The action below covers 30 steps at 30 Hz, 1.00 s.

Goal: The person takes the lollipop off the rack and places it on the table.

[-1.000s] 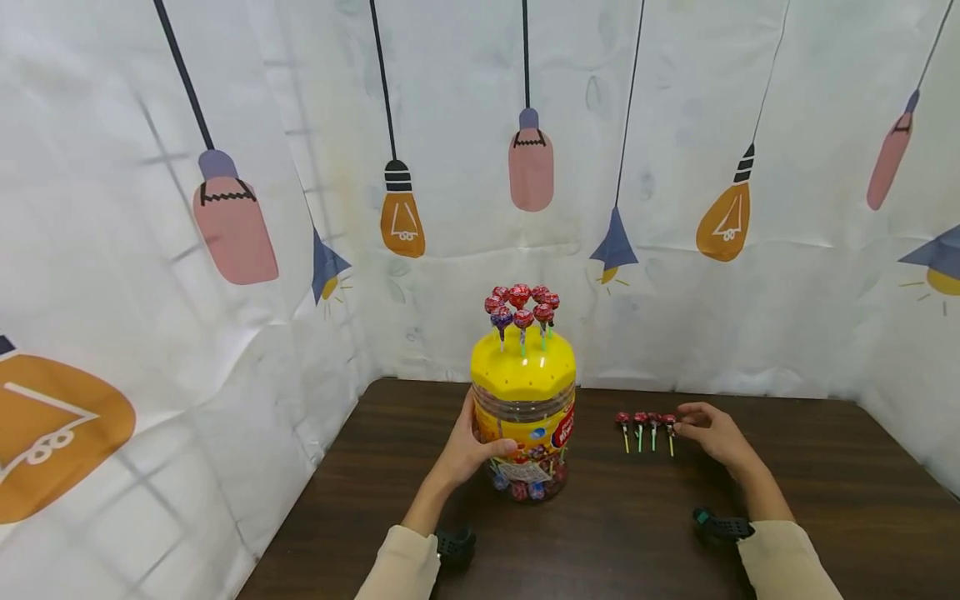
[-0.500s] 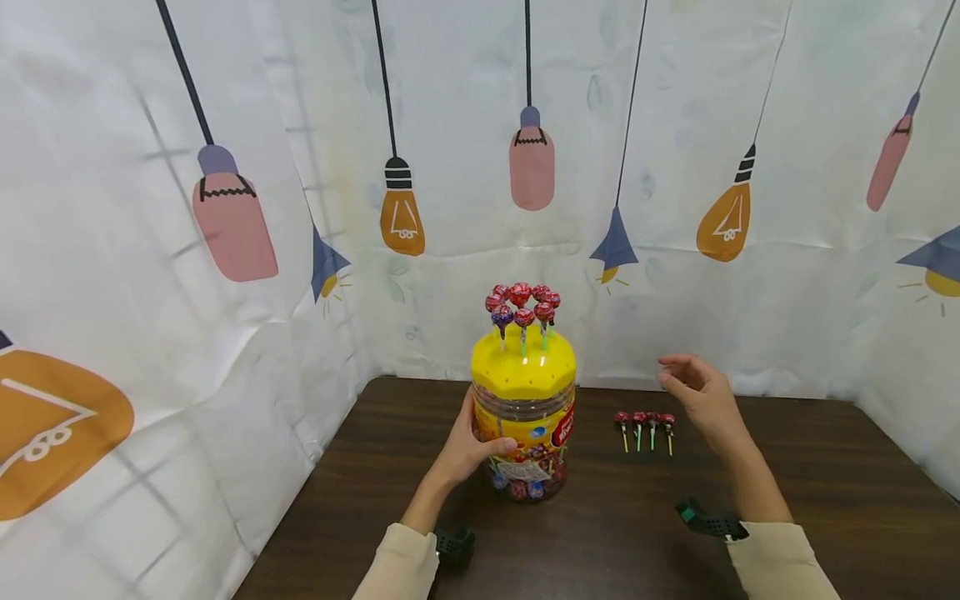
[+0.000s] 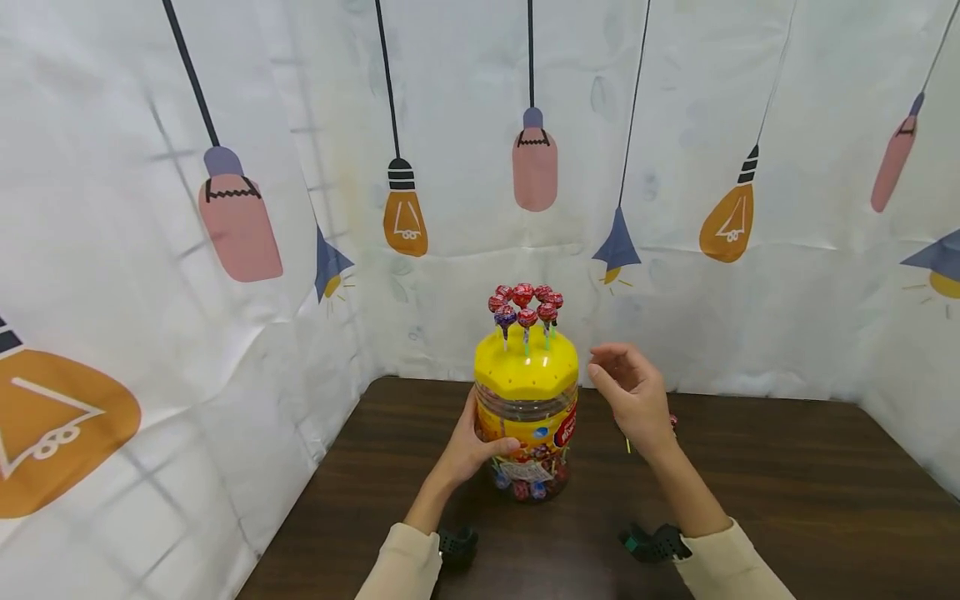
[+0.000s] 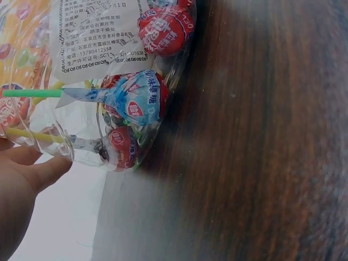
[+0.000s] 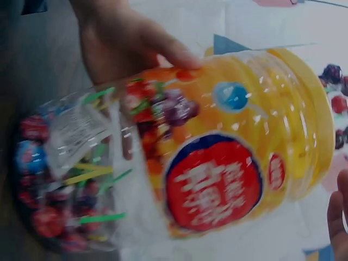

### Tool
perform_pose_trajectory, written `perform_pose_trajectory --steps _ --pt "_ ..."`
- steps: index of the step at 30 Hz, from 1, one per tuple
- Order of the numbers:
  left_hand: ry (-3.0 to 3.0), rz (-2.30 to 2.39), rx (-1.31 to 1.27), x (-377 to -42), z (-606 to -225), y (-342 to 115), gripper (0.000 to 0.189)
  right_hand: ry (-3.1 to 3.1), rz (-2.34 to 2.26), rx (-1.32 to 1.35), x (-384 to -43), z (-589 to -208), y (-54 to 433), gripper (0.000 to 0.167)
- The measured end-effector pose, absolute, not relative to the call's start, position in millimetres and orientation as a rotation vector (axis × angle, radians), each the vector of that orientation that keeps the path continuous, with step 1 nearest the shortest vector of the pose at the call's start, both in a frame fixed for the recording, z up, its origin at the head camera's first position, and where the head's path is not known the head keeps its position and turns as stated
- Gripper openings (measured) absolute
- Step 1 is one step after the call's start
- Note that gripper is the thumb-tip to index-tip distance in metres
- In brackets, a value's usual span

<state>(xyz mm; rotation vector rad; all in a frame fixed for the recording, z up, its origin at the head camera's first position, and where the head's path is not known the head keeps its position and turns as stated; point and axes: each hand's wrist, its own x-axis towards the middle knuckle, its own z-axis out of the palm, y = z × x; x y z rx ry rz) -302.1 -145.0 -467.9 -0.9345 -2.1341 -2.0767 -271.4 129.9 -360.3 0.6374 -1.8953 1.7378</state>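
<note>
A clear plastic candy jar [image 3: 525,433] with a yellow lid [image 3: 517,379] stands upright on the table. Wrapped lollipops sit inside its base. Several red lollipops and a purple lollipop [image 3: 506,317] stand in a ring in the lid, sticks down. My left hand [image 3: 465,450] grips the jar's left side, thumb across the front label; in the right wrist view that left hand [image 5: 128,46] lies along the jar. My right hand [image 3: 633,400] hovers just right of the lid, apart from it, fingers loosely bent and nothing visible between them. It mostly hides the lollipops on the table behind it.
A dark wood table [image 3: 787,483] runs back to a white curtain [image 3: 450,317] printed with hanging lamps. The tip of a red lollipop [image 3: 673,422] shows beyond my right forearm. A dark strap [image 3: 656,543] is on my right wrist.
My right hand has lifted from the row of lollipops on the table and moved left towards the lid. The row stayed in place when the hand rose. My left hand keeps its grip.
</note>
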Motion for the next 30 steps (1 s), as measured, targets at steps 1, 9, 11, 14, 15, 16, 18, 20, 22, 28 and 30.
perform_pose_trajectory --steps 1,9,11,14,15,16,18,20,22,28,30 --pt "-2.132 -2.077 -0.932 -302 -468 -145 0.094 -1.89 1.733 0.633 -274 -356 126 0.021" --pt "-2.156 -2.066 -0.9 -302 -468 -145 0.095 -2.064 1.527 0.687 -305 -313 113 0.031" --pt "-2.161 -2.066 -0.893 -302 -468 -145 0.096 -2.131 1.463 0.691 -310 -306 111 0.034" --pt "-2.164 -2.066 -0.89 -302 -469 -145 0.096 -2.19 1.414 0.706 -314 -298 108 0.037" --pt "-2.165 -2.064 -0.888 -302 -469 -146 0.096 -2.198 1.411 0.715 -315 -297 107 0.037" --pt "-2.164 -2.066 -0.888 -301 -469 -146 0.096 -2.203 1.409 0.725 -316 -295 106 0.037" --pt "-2.164 -2.068 -0.883 -301 -469 -146 0.096 -2.211 1.398 0.742 -318 -293 105 0.037" --pt "-2.165 -2.066 -0.883 -301 -469 -146 0.096 -2.214 1.393 0.755 -318 -292 105 0.037" --pt "-2.164 -2.064 -0.891 -301 -469 -145 0.096 -2.205 1.402 0.763 -319 -291 105 0.038" --pt "-2.155 -2.068 -0.897 -300 -468 -145 0.095 -2.083 1.475 0.796 -319 -281 109 0.041" --pt "-2.154 -2.065 -0.892 -300 -468 -145 0.095 -2.055 1.478 0.812 -317 -276 113 0.041"
